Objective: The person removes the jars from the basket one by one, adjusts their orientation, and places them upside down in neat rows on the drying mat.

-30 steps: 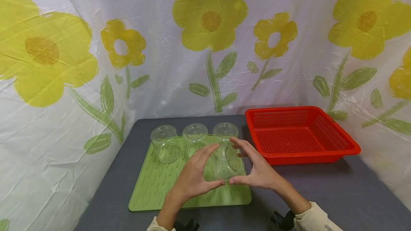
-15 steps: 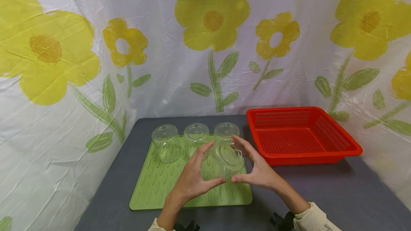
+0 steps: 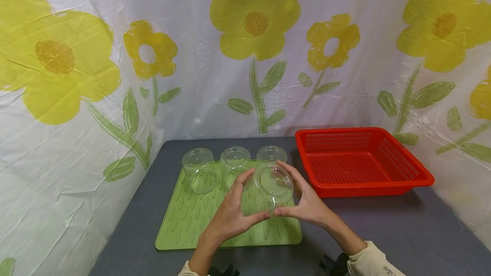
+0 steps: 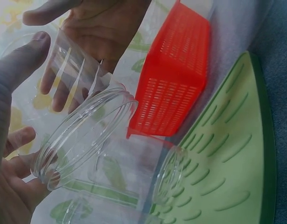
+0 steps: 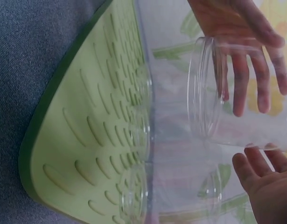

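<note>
Between my two hands is a clear jar (image 3: 273, 184), held above the right part of the green ridged mat (image 3: 199, 225). It tilts with its round base toward the head camera. My left hand (image 3: 230, 212) curves its fingers and thumb round the jar's left side. On the other side my right hand (image 3: 310, 199) holds it the same way, the two thumbs close together at the front. The jar's threaded rim (image 4: 85, 135) points down toward the mat in the left wrist view. The right wrist view shows the same rim (image 5: 201, 88) with the wall between the hands.
Three similar clear jars stand upside down along the mat's back: a left jar (image 3: 199, 171), a middle jar (image 3: 234, 165) and a right jar (image 3: 271, 153) partly hidden. A red perforated basket (image 3: 368, 188) stands at the back right on the dark table (image 3: 368, 229). A flowered curtain (image 3: 192, 97) hangs behind.
The held jar has turned between my hands, its base swinging from facing right to facing up toward the head camera. My hands stay in nearly the same place.
</note>
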Action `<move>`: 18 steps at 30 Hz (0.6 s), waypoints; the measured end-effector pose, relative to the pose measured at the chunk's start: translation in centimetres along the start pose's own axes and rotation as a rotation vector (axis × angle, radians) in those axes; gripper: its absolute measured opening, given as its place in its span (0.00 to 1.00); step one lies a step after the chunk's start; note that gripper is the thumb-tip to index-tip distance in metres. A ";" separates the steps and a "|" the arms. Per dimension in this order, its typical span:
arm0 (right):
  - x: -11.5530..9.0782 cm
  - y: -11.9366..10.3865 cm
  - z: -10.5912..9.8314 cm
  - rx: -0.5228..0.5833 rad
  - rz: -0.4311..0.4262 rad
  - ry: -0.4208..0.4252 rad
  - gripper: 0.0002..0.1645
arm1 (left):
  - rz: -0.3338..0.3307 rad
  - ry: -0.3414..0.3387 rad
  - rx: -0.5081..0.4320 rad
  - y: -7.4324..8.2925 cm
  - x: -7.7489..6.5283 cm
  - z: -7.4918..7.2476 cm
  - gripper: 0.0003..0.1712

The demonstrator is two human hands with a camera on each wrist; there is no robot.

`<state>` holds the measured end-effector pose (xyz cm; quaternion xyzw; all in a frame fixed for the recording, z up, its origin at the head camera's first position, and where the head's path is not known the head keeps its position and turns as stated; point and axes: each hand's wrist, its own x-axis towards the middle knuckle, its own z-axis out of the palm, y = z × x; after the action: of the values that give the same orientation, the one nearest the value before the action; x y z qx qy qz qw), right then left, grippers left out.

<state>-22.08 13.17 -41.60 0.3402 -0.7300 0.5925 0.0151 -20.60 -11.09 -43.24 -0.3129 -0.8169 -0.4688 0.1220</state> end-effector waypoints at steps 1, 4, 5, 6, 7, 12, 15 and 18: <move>0.0 0.0 0.1 0.014 -0.003 0.000 0.66 | -0.002 -0.001 -0.008 0.0 0.0 0.0 0.61; 0.1 0.0 0.2 0.045 -0.016 0.002 0.65 | -0.013 -0.003 -0.027 -0.1 -0.1 0.0 0.61; 0.1 0.0 0.3 0.052 -0.019 0.003 0.64 | -0.015 -0.001 -0.029 -0.1 -0.1 0.0 0.61; 0.2 0.0 0.3 0.062 -0.023 0.004 0.64 | -0.020 0.002 -0.034 -0.1 -0.1 0.0 0.61; 0.2 0.0 0.4 0.066 -0.028 0.006 0.64 | -0.024 0.005 -0.039 -0.1 -0.2 0.0 0.61; 0.4 0.1 0.6 0.064 -0.043 0.016 0.63 | -0.027 0.030 -0.047 -0.1 -0.3 0.0 0.60; 0.5 0.0 0.8 0.058 -0.037 0.018 0.62 | -0.035 0.039 -0.059 -0.2 -0.3 -0.2 0.61; 0.7 0.0 1.0 0.049 -0.028 0.020 0.62 | -0.023 0.052 -0.057 -0.4 -0.4 -0.4 0.62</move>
<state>-22.25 11.99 -41.55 0.3447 -0.7101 0.6135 0.0224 -20.60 -11.73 -43.45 -0.2944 -0.8034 -0.5013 0.1290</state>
